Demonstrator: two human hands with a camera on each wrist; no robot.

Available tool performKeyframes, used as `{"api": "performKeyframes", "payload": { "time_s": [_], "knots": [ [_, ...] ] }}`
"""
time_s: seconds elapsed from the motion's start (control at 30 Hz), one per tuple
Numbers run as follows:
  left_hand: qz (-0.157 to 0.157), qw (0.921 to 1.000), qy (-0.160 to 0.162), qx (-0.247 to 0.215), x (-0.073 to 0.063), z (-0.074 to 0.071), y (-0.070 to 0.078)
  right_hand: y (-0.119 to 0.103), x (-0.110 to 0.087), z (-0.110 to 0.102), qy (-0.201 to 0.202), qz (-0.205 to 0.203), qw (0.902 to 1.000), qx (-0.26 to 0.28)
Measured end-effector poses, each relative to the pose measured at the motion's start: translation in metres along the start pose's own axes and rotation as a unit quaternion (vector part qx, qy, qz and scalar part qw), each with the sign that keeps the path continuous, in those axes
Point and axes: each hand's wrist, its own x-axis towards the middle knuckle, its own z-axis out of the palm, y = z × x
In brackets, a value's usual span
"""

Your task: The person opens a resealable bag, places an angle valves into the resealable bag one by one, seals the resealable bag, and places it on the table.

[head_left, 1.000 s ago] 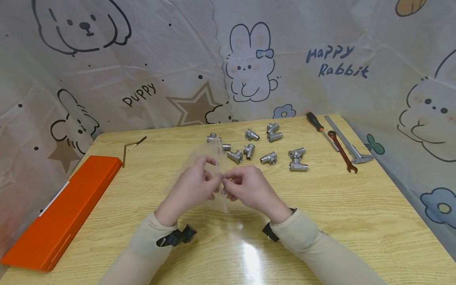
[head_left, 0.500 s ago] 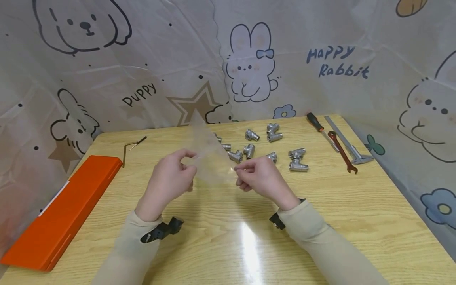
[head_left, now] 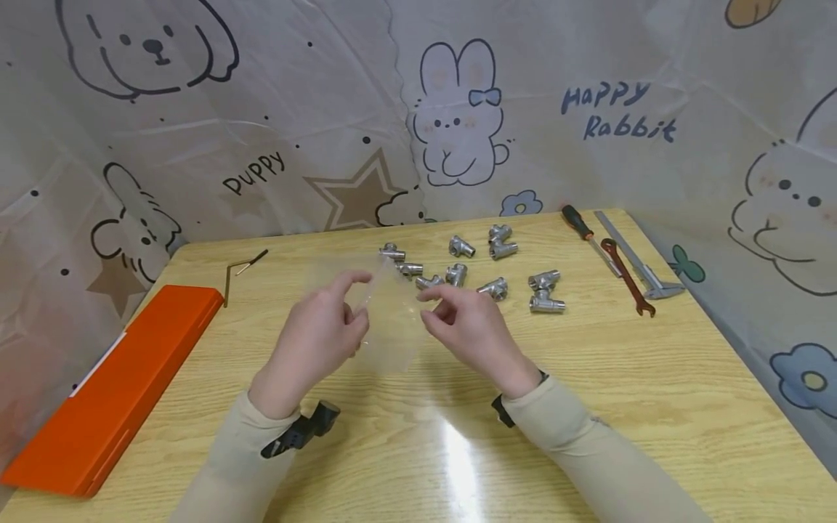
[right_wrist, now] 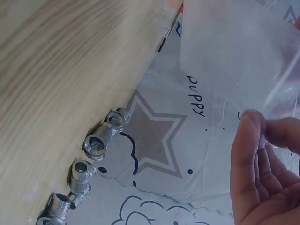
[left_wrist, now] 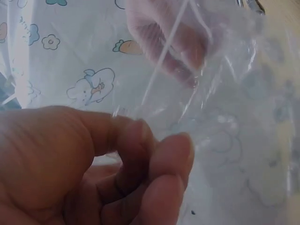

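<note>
A clear, thin plastic bag (head_left: pixel 389 334) is held up over the table between my two hands. My left hand (head_left: pixel 320 316) pinches its edge with thumb and index finger, and the pinch shows close up in the left wrist view, beside a whitish strip along the film. At the bag's right side my right hand (head_left: pixel 471 327) has its thumb and index finger curled at the film, pinching it; in the right wrist view these fingertips (right_wrist: pixel 251 117) are right at the bag's edge. Just beyond the bag lie several shiny metal tee pipe fittings (head_left: pixel 456 274), partly seen through it.
On the wooden table (head_left: pixel 562 407), an orange case (head_left: pixel 124 385) lies at the left, with L-shaped hex keys (head_left: pixel 238 269) beyond it. A screwdriver (head_left: pixel 582 225), a reddish open-ended wrench (head_left: pixel 628 276) and a caliper (head_left: pixel 641 258) lie at the back right. A printed curtain (head_left: pixel 294 109) hangs behind.
My hands were close together at the bag, then moved apart with it stretched between them. Now its lower part hangs down, tilted differently, and my right hand has shifted slightly left.
</note>
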Motion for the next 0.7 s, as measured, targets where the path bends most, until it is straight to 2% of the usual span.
{"api": "performKeyframes", "payload": {
  "time_s": [0.13, 0.23, 0.3, 0.4, 0.47, 0.57, 0.7],
  "knots": [
    [-0.002, 0.9995, -0.03, 0.006, -0.002, -0.002, 0.001, 0.0, 0.0, 0.002, 0.005, -0.019, 0.9998, 0.009],
    [-0.017, 0.9984, -0.053, 0.006, -0.003, -0.006, 0.001, 0.001, 0.0, 0.001, -0.003, -0.026, 0.9996, 0.004],
    [-0.039, 0.9978, -0.053, 0.003, -0.005, -0.014, -0.002, 0.002, 0.0, -0.004, -0.014, -0.016, 0.9998, -0.003],
    [-0.076, 0.9952, -0.062, -0.009, -0.007, -0.029, -0.01, 0.004, 0.001, -0.015, -0.058, 0.029, 0.9976, 0.023],
    [-0.09, 0.9933, -0.071, -0.018, -0.009, -0.039, -0.015, 0.004, 0.002, -0.021, -0.094, 0.06, 0.9924, 0.052],
    [-0.087, 0.9912, -0.095, -0.03, -0.011, -0.05, -0.02, 0.004, 0.005, -0.026, -0.15, 0.092, 0.9785, 0.107],
    [-0.074, 0.988, -0.122, -0.059, -0.011, -0.059, -0.029, 0.006, 0.008, -0.028, -0.185, 0.108, 0.9642, 0.157]
  ]
}}
